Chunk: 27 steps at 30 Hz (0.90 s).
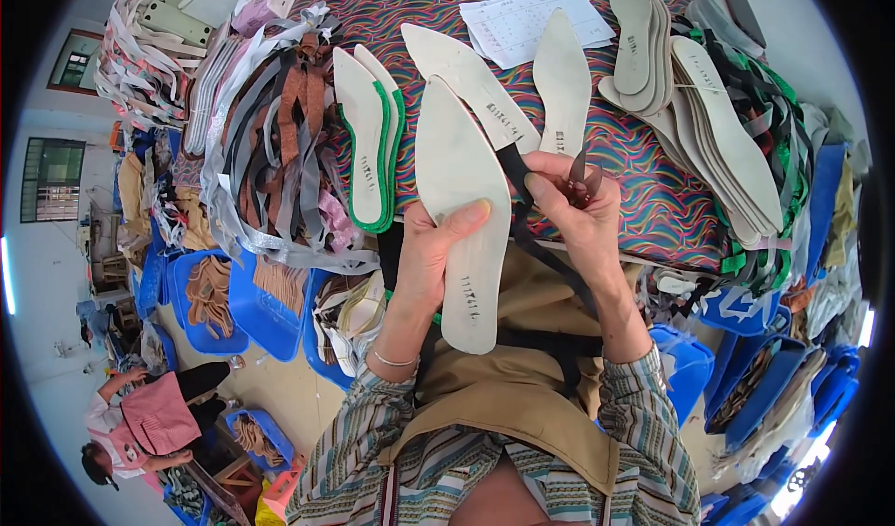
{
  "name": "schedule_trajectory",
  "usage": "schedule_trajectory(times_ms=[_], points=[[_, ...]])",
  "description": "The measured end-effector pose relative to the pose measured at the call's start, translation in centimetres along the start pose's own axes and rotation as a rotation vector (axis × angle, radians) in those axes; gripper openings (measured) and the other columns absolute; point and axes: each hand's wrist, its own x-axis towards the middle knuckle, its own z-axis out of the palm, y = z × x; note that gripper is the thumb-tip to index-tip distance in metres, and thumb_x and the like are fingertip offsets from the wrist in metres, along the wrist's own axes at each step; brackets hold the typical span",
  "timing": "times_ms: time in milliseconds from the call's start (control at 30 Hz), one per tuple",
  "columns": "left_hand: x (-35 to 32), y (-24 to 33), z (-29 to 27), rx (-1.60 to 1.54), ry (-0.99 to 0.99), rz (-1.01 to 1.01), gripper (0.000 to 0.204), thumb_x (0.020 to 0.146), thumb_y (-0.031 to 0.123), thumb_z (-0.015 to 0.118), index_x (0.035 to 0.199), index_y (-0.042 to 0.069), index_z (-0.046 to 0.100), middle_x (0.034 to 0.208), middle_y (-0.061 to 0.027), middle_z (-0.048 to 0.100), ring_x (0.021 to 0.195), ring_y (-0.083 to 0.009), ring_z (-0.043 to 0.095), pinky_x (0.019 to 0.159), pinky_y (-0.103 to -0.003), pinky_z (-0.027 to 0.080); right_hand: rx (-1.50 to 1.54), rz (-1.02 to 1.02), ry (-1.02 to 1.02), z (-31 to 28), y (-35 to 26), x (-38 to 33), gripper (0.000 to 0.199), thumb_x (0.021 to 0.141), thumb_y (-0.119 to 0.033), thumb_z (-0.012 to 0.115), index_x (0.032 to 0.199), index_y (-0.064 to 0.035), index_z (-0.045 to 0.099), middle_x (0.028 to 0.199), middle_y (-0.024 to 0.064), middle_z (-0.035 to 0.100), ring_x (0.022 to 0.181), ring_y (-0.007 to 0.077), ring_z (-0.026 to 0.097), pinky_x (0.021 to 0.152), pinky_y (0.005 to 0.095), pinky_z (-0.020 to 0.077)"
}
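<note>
Off-white insole (461, 181), pointed at the toe and bearing dark marks near the heel, is in the left hand (431, 251), gripped with the thumb flat on the upper face and the fingers behind. It is held up in front of the wearer's tan apron (522, 377), heel toward the body, toe over the near part of the bench (653, 214). The right hand (573, 214) is at the insole's right side, thumb and fingers closed in a pinch on a black strip (552, 258); the strip trails down toward the apron. Whether it is fixed to the insole's edge cannot be told. A dark brown ribbon (585, 179) shows at the same fingers. Just beyond the held piece lie two loose insoles (561, 69), one partly covered by it. To the left are two green-edged insoles (362, 167), lying overlapped, and beyond these a large heap of strips (280, 139) in grey, brown and black. White papers (531, 23) lie at the far side. Stacked insoles (722, 135) are at the right, beside green and black strips (764, 121). The bench has a multicoloured wavy covering.
</note>
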Motion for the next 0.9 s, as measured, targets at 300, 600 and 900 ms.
schedule_trajectory(times_ms=[300,600,900], points=[[0.0,0.0,-0.7,-0.006,-0.021,-0.054,0.026,0.087,0.003,0.070,0.113,0.003,0.065,0.099,-0.0091,0.072,0.080,-0.0158,0.071,0.069,-0.028,0.060,-0.189,-0.064,0.021,-0.2,0.7,-0.4,0.020,0.091,0.000,0.063,0.109,0.0000,0.071,0.075,-0.0078,0.060,0.065,-0.0016,0.046,0.057,0.0161,0.0374],[-0.3,0.1,0.3,0.047,0.004,-0.004,0.023,0.086,0.011,0.074,0.107,0.001,0.069,0.092,-0.0062,0.072,0.074,-0.0116,0.069,0.063,-0.026,0.056,0.109,0.098,0.080,-0.3,0.3,0.2,0.016,0.090,-0.004,0.068,0.105,-0.0008,0.072,0.076,-0.0026,0.062,0.058,0.0001,0.043,0.050,0.0175,0.0284],[0.1,-0.6,-0.7,0.084,-0.013,-0.032,0.025,0.086,0.005,0.071,0.110,-0.001,0.066,0.095,-0.0103,0.072,0.076,-0.0162,0.071,0.066,-0.028,0.059,-0.130,-0.196,0.047,0.0,0.8,0.1,0.011,0.089,-0.006,0.070,0.098,-0.0008,0.073,0.080,-0.0016,0.066,0.064,0.0014,0.047,0.052,0.0189,0.0332]])
